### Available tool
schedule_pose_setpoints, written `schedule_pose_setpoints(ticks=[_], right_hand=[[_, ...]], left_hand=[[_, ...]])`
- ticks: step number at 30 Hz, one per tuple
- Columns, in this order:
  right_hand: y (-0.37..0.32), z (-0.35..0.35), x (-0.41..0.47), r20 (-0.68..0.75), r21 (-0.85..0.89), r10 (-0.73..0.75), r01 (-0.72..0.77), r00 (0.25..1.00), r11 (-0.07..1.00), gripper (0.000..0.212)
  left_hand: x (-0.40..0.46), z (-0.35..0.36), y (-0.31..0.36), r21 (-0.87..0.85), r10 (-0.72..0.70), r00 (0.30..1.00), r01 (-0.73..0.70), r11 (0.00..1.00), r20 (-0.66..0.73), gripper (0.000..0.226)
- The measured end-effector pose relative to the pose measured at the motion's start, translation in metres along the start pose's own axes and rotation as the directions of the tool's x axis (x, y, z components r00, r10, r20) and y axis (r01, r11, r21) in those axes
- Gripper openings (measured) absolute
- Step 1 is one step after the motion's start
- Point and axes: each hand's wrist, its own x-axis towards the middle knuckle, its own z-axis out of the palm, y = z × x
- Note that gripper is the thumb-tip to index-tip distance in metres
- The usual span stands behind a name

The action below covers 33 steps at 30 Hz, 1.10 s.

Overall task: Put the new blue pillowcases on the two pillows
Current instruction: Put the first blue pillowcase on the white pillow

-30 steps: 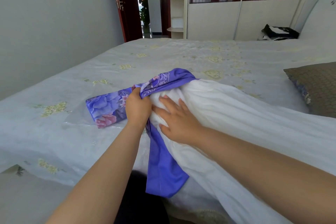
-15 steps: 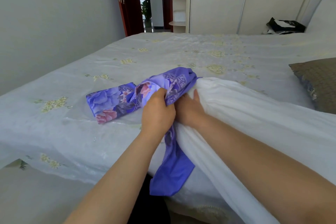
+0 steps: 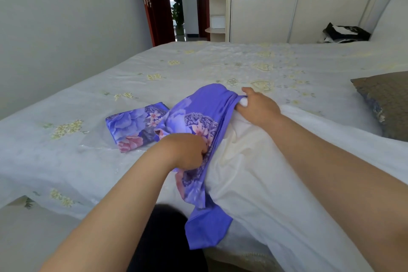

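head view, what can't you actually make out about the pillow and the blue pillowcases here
- White pillow: its near end runs off the bottom edge and under the right forearm.
- Blue pillowcase being pulled on: how far the pillow's tip reaches inside is hidden by the fabric.
- Left hand: fingertips buried in the cloth, so its grip is partly hidden.
- Folded pillowcase: its right end is covered by the first one.

Single head view, worn high above the near edge of the bed (image 3: 198, 68), angled forward and down. Close over both forearms, with the bed filling the middle. Beyond the bed, facing the wardrobe (image 3: 287, 17) and an open door (image 3: 152, 2), both far off.
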Motion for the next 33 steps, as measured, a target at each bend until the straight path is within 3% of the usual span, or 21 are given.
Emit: schedule_pose_setpoints(ticks=[2,4,6,7,8,9,11,13,14,17,22,26,28,30,32,33], right_hand=[[-0.005,-0.002,0.000,-0.047,-0.036,0.029,-0.031,0.998,0.999,0.046],[-0.013,-0.005,-0.007,-0.079,-0.107,0.003,-0.011,0.997,0.994,0.043],[-0.019,-0.006,-0.017,-0.063,-0.098,-0.024,0.018,0.998,0.995,0.037],[-0.022,-0.009,-0.022,-0.039,-0.062,-0.031,0.029,0.999,0.998,0.036],[-0.026,-0.013,-0.028,0.000,0.000,-0.036,0.036,0.999,0.999,0.039],[-0.031,-0.020,-0.034,0.052,0.077,-0.038,0.034,0.998,0.996,0.042],[-0.042,-0.032,-0.044,0.127,0.164,-0.091,0.069,0.988,0.984,0.050],[-0.050,-0.037,-0.050,0.166,0.029,-0.128,0.125,0.978,0.992,0.056],[-0.051,-0.038,-0.051,0.152,-0.097,-0.125,0.141,0.980,0.985,0.055],[-0.044,-0.043,-0.047,0.087,-0.254,-0.110,0.128,0.990,0.959,0.044],[-0.007,-0.036,-0.017,0.159,0.034,0.027,-0.033,0.987,0.999,0.039],[0.020,-0.036,-0.006,0.196,0.056,0.086,-0.099,0.977,0.993,0.029],[0.017,-0.050,-0.013,0.079,0.032,0.039,-0.042,0.996,0.999,0.021],[0.010,-0.067,-0.029,-0.166,-0.098,-0.099,0.083,0.981,0.992,0.017],[-0.003,-0.077,-0.054,-0.295,-0.274,-0.324,0.245,0.899,0.930,0.022],[-0.009,-0.078,-0.067,-0.346,-0.360,-0.467,0.344,0.814,0.867,0.024]], left_hand=[[-0.005,-0.016,-0.006,0.010,0.041,0.995,-0.042,0.999,0.088,0.026],[0.000,-0.032,-0.025,-0.159,-0.018,0.997,0.030,0.987,0.079,0.034],[0.015,-0.047,-0.048,-0.404,-0.170,0.962,0.072,0.912,-0.212,0.035],[0.028,-0.053,-0.058,-0.451,-0.289,0.858,0.076,0.889,-0.425,0.035],[0.039,-0.058,-0.063,-0.483,-0.379,0.744,0.087,0.871,-0.551,0.037],[0.047,-0.062,-0.062,-0.515,-0.423,0.699,0.091,0.852,-0.576,0.040],[0.064,-0.068,-0.053,-0.583,-0.394,0.793,0.060,0.810,-0.465,0.051],[0.073,-0.067,-0.043,-0.664,-0.336,0.870,0.012,0.747,-0.362,0.058],[0.075,-0.065,-0.041,-0.678,-0.329,0.871,-0.005,0.735,-0.364,0.059],[0.076,-0.059,-0.039,-0.608,-0.311,0.833,-0.038,0.793,-0.457,0.038],[0.065,-0.058,-0.036,-0.685,-0.326,0.732,-0.257,0.682,-0.599,0.034],[0.060,-0.070,-0.031,-0.683,-0.407,0.593,-0.368,0.631,-0.695,0.026],[0.062,-0.076,-0.039,-0.685,-0.507,0.482,-0.336,0.646,-0.715,0.027],[0.065,-0.076,-0.052,-0.693,-0.579,0.410,-0.222,0.686,-0.705,0.030],[0.073,-0.068,-0.055,-0.696,-0.591,0.462,-0.086,0.713,-0.662,0.026],[0.078,-0.063,-0.053,-0.701,-0.595,0.507,-0.027,0.713,-0.624,0.022]])
